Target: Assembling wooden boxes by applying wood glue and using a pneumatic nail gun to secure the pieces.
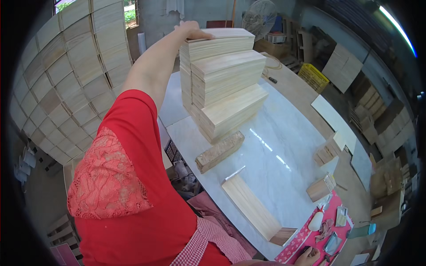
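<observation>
One glossy white tabletop (pixel 284 124); one round grey fan (pixel 258 18), far; one stepped pale-wood board stack (pixel 228 73), touched by left hand (pixel 192 30), thumb extended; right hand (pixel 309 257), near, curled; grips cannot be told.

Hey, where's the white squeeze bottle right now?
In the head view, the white squeeze bottle is at lower right on the pink patterned cloth, beside a crumpled rag and above the right hand.

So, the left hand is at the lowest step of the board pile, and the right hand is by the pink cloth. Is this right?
Not quite: the head view shows the left hand at the highest step of the board pile, not the lowest. The right hand is indeed by the pink cloth.
</observation>
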Action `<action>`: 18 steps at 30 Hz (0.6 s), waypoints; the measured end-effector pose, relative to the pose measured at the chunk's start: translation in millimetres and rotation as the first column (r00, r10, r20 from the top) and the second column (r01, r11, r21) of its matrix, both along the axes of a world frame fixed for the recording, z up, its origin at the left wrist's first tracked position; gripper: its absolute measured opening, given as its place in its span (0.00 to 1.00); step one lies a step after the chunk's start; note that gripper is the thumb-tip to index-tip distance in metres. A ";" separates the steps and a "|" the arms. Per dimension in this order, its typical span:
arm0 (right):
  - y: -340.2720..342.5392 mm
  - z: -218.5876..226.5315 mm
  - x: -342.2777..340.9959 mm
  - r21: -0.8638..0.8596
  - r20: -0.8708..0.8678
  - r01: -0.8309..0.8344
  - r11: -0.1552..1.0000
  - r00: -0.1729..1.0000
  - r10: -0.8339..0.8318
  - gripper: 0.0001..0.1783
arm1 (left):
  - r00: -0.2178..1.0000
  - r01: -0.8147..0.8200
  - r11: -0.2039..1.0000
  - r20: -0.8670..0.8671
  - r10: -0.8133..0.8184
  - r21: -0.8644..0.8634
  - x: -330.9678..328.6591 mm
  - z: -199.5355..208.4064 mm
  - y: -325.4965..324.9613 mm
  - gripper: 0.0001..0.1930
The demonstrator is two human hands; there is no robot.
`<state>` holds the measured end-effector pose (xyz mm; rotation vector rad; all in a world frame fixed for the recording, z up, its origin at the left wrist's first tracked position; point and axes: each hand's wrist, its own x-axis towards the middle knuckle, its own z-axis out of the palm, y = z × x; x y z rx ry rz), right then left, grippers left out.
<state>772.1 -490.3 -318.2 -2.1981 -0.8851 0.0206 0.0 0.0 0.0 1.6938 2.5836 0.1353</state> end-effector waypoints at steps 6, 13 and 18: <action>56.8 33.0 -62.7 0.203 0.152 -0.158 0.966 0.980 0.128 0.18 | 0.867 0.400 0.684 -0.494 -0.066 0.611 35.6 24.4 -48.1 0.40; 145.7 98.9 -178.9 0.548 -0.395 -0.316 0.774 0.718 0.573 0.30 | 0.548 0.800 -0.048 -0.761 -0.348 0.598 189.8 -67.7 -134.3 0.16; 146.2 126.8 -216.8 0.616 -0.620 -0.066 0.785 0.573 0.535 0.31 | 0.446 0.745 -0.224 -0.718 -0.535 0.629 241.0 -148.9 -191.1 0.14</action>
